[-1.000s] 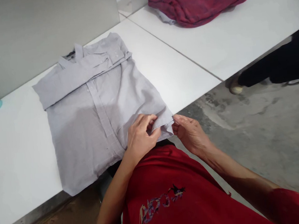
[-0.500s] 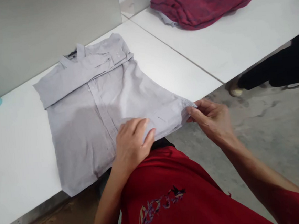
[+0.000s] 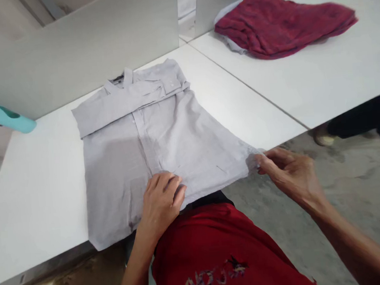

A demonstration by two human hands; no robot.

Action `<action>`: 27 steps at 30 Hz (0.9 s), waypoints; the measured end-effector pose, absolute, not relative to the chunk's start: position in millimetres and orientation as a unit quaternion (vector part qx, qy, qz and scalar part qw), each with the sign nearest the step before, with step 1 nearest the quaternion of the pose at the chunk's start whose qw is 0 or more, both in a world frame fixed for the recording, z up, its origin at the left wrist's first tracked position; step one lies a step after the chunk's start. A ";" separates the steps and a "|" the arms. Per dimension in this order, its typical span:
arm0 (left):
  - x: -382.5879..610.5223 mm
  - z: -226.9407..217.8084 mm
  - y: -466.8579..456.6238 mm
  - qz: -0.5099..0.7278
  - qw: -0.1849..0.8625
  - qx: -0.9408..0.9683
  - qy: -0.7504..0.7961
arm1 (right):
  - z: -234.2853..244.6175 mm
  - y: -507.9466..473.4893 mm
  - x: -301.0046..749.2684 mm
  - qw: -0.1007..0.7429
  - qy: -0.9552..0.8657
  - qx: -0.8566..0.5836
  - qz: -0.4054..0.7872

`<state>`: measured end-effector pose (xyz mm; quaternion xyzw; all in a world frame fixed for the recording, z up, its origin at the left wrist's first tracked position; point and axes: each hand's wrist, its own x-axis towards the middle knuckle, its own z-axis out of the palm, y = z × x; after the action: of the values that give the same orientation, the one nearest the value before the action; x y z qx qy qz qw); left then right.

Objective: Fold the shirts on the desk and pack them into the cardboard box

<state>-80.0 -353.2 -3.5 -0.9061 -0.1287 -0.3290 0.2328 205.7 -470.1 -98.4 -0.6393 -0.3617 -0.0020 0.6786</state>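
A light grey long-sleeved button shirt [image 3: 113, 170] lies front up on the white table, its collar toward the back panel. One sleeve [image 3: 117, 105] is folded across the chest, with the cuff at the right shoulder. The shirt's hem hangs over the near table edge. My left hand [image 3: 162, 202] rests on the lower front by the button placket, fingers bent a little and thumb apart from them. At the shirt's lower right corner, my right hand [image 3: 289, 172] pinches the hem between thumb and fingers and holds it out past the edge.
Dark red folded cloth [image 3: 286, 23] lies over a greyish one on the adjoining table at right. A turquoise object [image 3: 6, 115] is at the table's left end. Grey panels [image 3: 103, 39] stand behind. Another person's dark-clad leg and shoe [image 3: 324, 136] show at right.
My left hand has slid leftward over the shirt onto the placket, its thumb drawn nearer the fingers. My right hand keeps its pinch on the corner. The camera view has shifted.
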 end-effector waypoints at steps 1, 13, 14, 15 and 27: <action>-81.5 -0.9 -353.0 -0.328 0.232 -0.907 -0.129 | -93.8 -471.9 208.8 0.661 -0.355 -0.658 -0.062; -27.7 96.8 -278.7 -0.190 0.267 -0.914 -0.239 | -15.8 -369.6 234.8 0.404 -0.691 -0.531 -0.278; -17.5 99.9 -269.1 -0.186 0.263 -0.915 -0.242 | -20.1 -362.7 236.0 0.388 -0.701 -0.533 -0.271; -8.3 101.3 -259.7 -0.181 0.260 -0.916 -0.247 | -25.8 -359.2 236.7 0.375 -0.708 -0.537 -0.264; 6.0 87.1 -219.5 -0.124 0.250 -0.893 -0.353 | -52.4 -403.4 237.5 0.335 -0.670 -0.586 -0.309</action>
<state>6.0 -219.5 87.1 -0.8930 -0.3533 -0.1238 0.2498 237.5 -403.4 -52.4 -0.5860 -0.6698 -0.3094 0.3351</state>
